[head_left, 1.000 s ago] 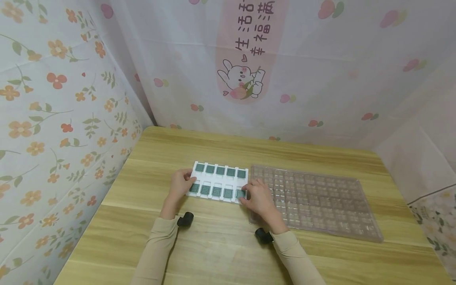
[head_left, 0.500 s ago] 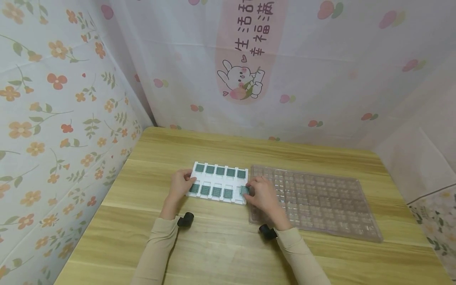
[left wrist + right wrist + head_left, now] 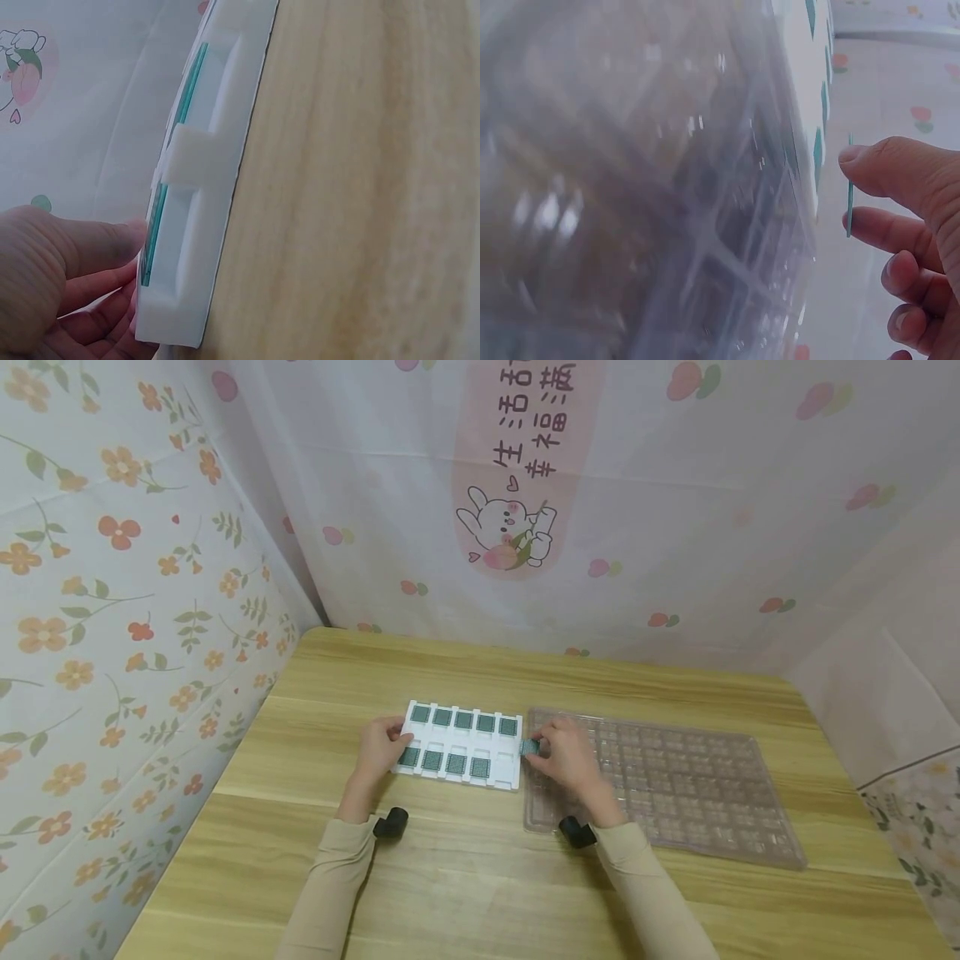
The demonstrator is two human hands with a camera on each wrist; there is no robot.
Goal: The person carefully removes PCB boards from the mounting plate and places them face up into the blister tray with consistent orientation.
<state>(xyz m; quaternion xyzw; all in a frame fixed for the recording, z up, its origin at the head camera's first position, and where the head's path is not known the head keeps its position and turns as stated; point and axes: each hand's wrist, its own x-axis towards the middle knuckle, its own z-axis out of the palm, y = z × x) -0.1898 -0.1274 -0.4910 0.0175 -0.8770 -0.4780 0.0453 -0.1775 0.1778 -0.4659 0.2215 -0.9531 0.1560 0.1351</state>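
A white tray [image 3: 457, 740] lies on the table with two rows of small green square circuit boards [image 3: 457, 763] in its pockets. My left hand [image 3: 377, 752] grips its left end; in the left wrist view the thumb [image 3: 112, 244] is at the tray's end and the fingers curl lower down. Between thumb and index finger, my right hand [image 3: 566, 758] pinches one green circuit board [image 3: 529, 747] just off the tray's right end. Seen edge-on in the right wrist view, that board [image 3: 850, 199] is thin. The front row's right-hand pocket [image 3: 506, 768] holds no board.
Right of the white tray lies a large clear plastic tray [image 3: 675, 785] with a grid of small compartments, partly under my right hand. Both stand on a wooden table [image 3: 450, 877]. Patterned curtains [image 3: 637, 527] close off the back and sides.
My right hand has lifted the circuit board from the front row's right-hand pocket and carried it right, past the tray's end. My left hand and the white tray have stayed put.
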